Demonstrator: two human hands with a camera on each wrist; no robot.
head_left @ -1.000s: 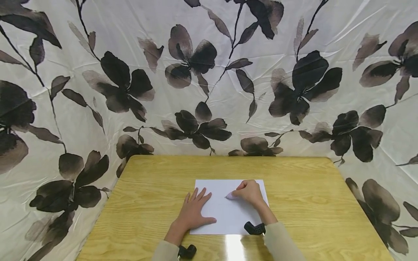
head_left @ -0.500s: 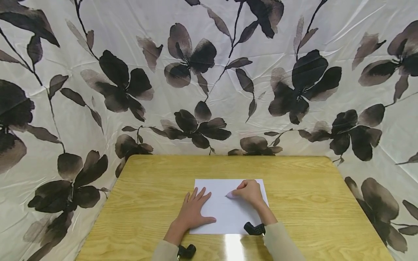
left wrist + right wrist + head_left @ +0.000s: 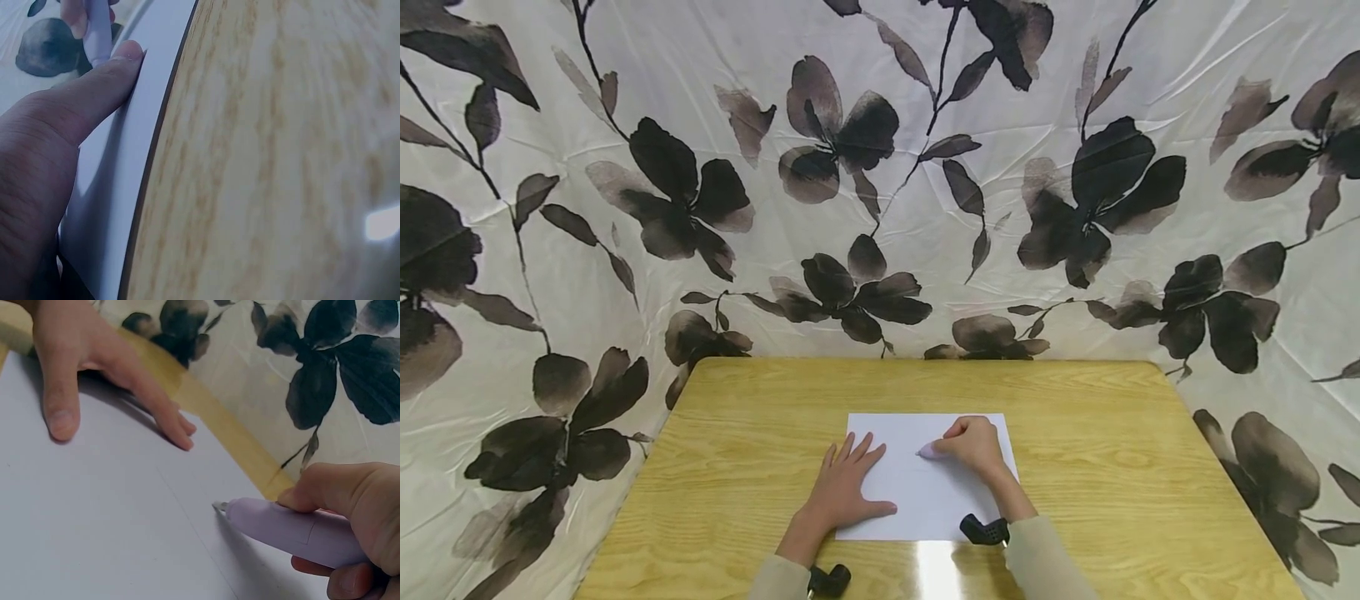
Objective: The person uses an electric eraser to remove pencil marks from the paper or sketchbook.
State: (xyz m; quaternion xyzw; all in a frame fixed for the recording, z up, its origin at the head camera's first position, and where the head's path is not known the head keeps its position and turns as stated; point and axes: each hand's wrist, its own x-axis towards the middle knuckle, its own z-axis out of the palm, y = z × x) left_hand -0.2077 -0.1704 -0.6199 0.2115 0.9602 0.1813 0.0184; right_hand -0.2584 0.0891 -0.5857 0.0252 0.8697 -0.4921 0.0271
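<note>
Right grip [image 3: 976,444] has its fingers and thumb curled round a pale lilac pen-shaped tool [image 3: 290,530], pinching it over the sheet's 2 o'clock part, with the tool pointing roughly toward 9 o'clock. Its narrow tip [image 3: 220,505] comes down just beside a faint straight line [image 3: 190,520] on the white paper [image 3: 917,504]; whether the tip actually touches the sheet is hard to make out.

Left grip [image 3: 841,493] holds nothing: it lies spread over the paper's 9 o'clock edge, fingers straight and fanned toward 12 and 1 o'clock, thumb stretched out toward 3 o'clock on the sheet.

The paper lies flat near the middle of a yellow wood-grained bench [image 3: 737,458], with a bright reflection [image 3: 938,571] on the surface at its 6 o'clock side. Each wrist bears a black device, the right one [image 3: 985,529] by the sheet's 5 o'clock corner and the left one [image 3: 830,580] below the 7 o'clock corner, next to cream sleeves [image 3: 1048,558]. Dark-flowered pale cloth [image 3: 992,283] hangs behind the bench at 12 o'clock.
</note>
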